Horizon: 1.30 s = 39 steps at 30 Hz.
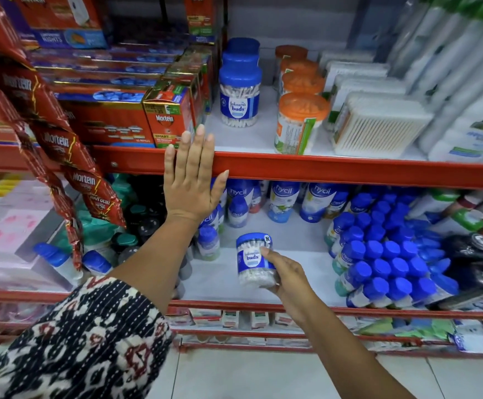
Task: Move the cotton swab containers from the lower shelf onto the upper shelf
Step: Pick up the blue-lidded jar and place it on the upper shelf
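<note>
Her right hand grips a blue-capped swab jar; the left hand lies flat and spread on the upper shelf edge. She'd best lift toward twelve o'clock, clearing that edge, and set it before the jar already there.

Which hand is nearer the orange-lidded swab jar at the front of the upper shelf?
Left. The left hand rests on the shelf's red edge, beside the orange-lidded jar; the right hand is lower.

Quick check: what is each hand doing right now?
Left hand: open, fingers spread flat against the red shelf edge, holding nothing.
Right hand: closed around a blue-lidded cotton swab container at the lower shelf.
</note>
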Motion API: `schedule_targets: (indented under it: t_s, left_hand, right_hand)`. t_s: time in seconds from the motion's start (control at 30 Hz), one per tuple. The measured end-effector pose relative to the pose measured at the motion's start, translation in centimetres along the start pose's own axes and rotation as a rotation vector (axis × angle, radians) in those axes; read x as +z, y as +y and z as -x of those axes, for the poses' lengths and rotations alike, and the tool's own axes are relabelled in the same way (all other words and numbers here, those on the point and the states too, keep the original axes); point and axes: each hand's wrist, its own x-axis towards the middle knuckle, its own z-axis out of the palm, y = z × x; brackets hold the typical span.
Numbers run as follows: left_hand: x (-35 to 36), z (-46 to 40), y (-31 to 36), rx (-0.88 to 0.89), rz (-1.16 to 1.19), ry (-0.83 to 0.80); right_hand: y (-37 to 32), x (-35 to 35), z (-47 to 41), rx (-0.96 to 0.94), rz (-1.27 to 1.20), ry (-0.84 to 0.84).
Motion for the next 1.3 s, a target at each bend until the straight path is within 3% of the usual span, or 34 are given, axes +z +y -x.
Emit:
schedule_targets:
  t_s: [0.2, 0.37, 0.63, 0.77, 0.9, 1.0, 1.17, 1.3]
  left_hand:
    - [0.0, 0.0, 0.0, -0.001, -0.002, -0.001]
    - [0.0, 0.1, 0.0, 0.001, -0.005, -0.004]
    - [-0.1, 0.1, 0.1, -0.006, 0.019, -0.006]
    - [-0.2, 0.1, 0.1, -0.008, 0.020, 0.013]
    - [-0.4, 0.1, 0.3, -0.004, 0.026, 0.010]
    - [-0.6, 0.0, 0.3, 0.005, 0.042, -0.002]
    - [-0.8, 0.0, 0.0, -0.030, 0.045, -0.026]
    - [-1.3, -0.1, 0.1, -0.123, 0.064, -0.050]
  right_hand:
    - [-2.1, -0.6, 2.6, 0.039, -0.480, -0.148]
    - [-3.3, -0.9, 4.0, 0.013, -0.656, -0.269]
    - [-5.1, -0.7, 5.8, -0.086, -0.624, -0.331]
    - [-8.0, 0.2, 6.6, -0.198, -0.464, -0.389]
    - [-14.1, 2.7, 7.9, -0.441, -0.225, -0.392]
    - [-18.6, 5.3, 8.2, -0.651, -0.044, -0.282]
    - [-21.7, 9.8, 5.8, -0.977, 0.351, 0.201]
    - [-20.2, 12.4, 3.2, -1.040, 0.497, 0.317]
